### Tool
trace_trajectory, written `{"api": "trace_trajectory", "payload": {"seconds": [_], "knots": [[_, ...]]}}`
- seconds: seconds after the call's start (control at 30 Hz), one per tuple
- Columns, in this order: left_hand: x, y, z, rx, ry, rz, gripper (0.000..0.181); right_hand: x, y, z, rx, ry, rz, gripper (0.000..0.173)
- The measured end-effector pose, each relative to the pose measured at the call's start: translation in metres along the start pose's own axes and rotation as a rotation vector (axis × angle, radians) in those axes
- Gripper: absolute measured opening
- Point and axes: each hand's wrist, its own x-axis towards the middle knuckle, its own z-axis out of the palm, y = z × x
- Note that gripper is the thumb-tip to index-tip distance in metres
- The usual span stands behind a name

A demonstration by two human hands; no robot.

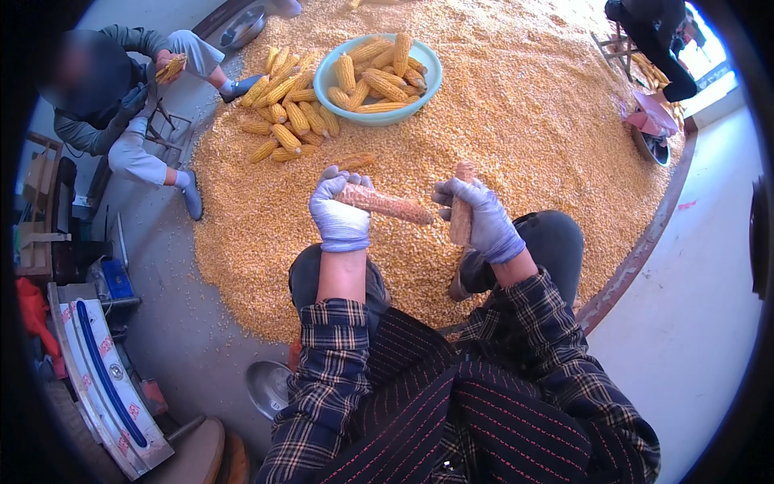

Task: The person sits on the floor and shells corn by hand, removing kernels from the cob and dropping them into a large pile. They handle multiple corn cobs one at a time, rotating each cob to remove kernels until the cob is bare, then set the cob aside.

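Observation:
Both my hands wear pale work gloves and are raised over a broad heap of loose corn kernels (514, 145). My left hand (341, 209) grips one end of a mostly bare, reddish corn cob (390, 204), whose other end points right. In my right hand (481, 218) is another bare cob (461, 215), held roughly upright, its top showing above the fingers. The two cobs are apart, with a small gap between them. Just beyond my left hand, an ear of corn (354, 160) lies on the kernels.
Ahead, a light green plastic basin (438, 78) holds several ears of corn, with more ears (290, 115) piled left of it. A seated person (121, 109) at left holds corn; another person (659, 42) is at upper right. A metal bowl (266, 387) sits on the floor at lower left.

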Motion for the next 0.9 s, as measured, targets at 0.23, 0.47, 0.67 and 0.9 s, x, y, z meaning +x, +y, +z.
{"api": "trace_trajectory", "payload": {"seconds": [0.23,0.47,0.67,0.9], "knots": [[-0.002,-0.002,0.003,0.036,-0.091,-0.05,0.016,-0.013,0.03,0.028,-0.234,-0.135,-0.032,0.037],[-0.02,-0.006,0.014,0.327,-0.335,0.021,0.013,0.002,0.064,0.021,-0.29,-0.142,-0.017,0.031],[-0.036,-0.01,0.021,0.594,-0.625,-0.084,0.011,0.013,0.076,0.0,0.032,-0.335,0.452,0.035],[-0.024,-0.008,0.02,0.309,-0.38,-0.065,0.013,0.009,0.057,0.007,0.029,-0.136,0.2,0.028]]}}
